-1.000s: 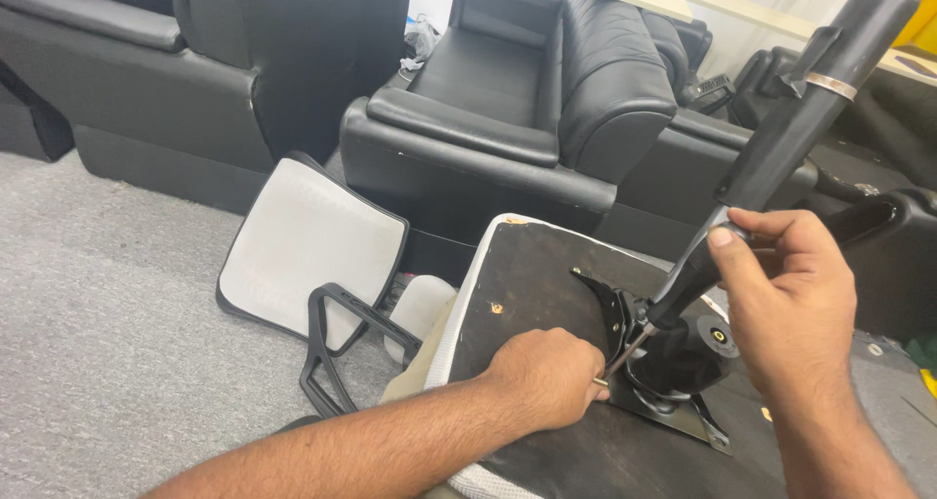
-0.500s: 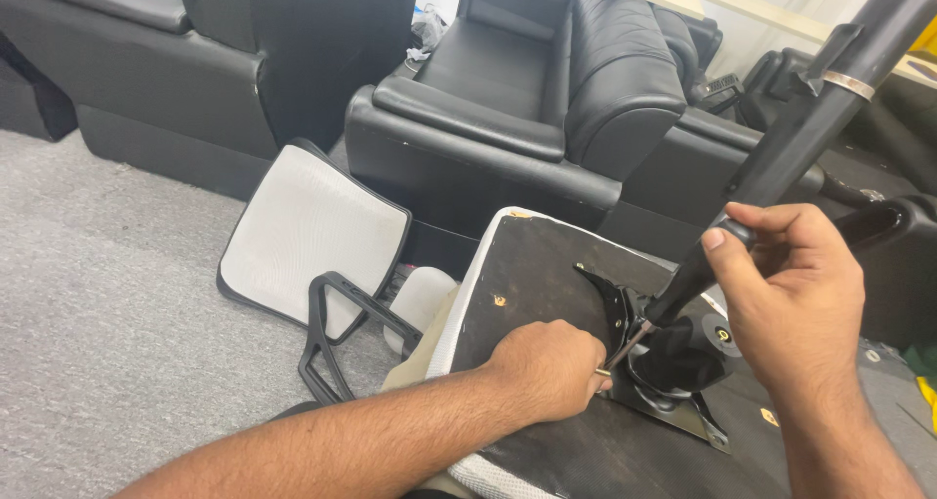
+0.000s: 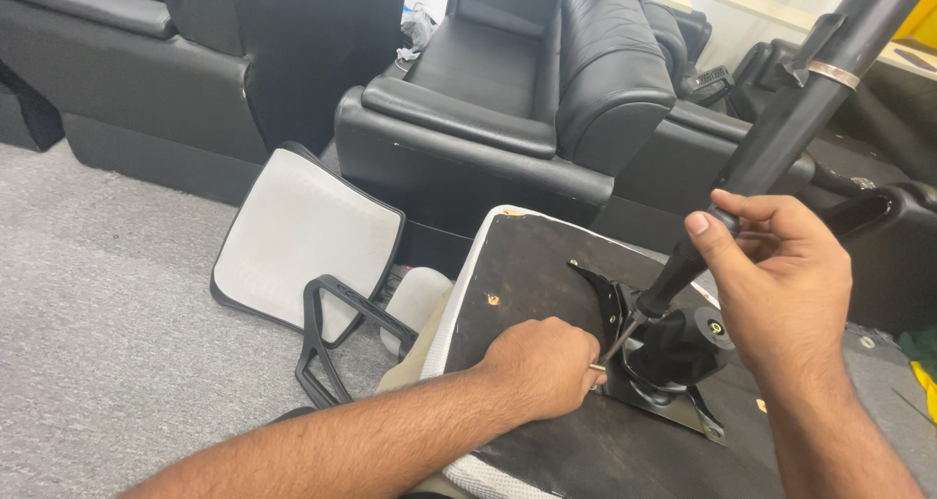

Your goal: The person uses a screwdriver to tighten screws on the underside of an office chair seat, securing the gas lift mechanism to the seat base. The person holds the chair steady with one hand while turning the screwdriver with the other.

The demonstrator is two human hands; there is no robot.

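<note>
— Since a second ago, has anything moved?
— Barely. Both hands keep their places; the camera has drifted a little, so the sofas sit slightly differently in the head view.
— What does the left hand [image 3: 542, 367] have?
— It's curled shut around a thin metal tool [image 3: 617, 343], knuckles resting on the seat base [image 3: 527, 265], the tool's tip at the bracket [image 3: 610, 309].
— And the right hand [image 3: 781, 284]?
— Closed around the black column [image 3: 781, 128], low down, thumb along the front. The column tilts up to the right from the mechanism [image 3: 673, 358] bolted on the upturned seat base.
— Around them?
— A white backrest [image 3: 303, 236] and a black armrest [image 3: 337, 338] lie on the grey carpet [image 3: 107, 314], left of the seat. Black sofas [image 3: 508, 99] stand behind.
</note>
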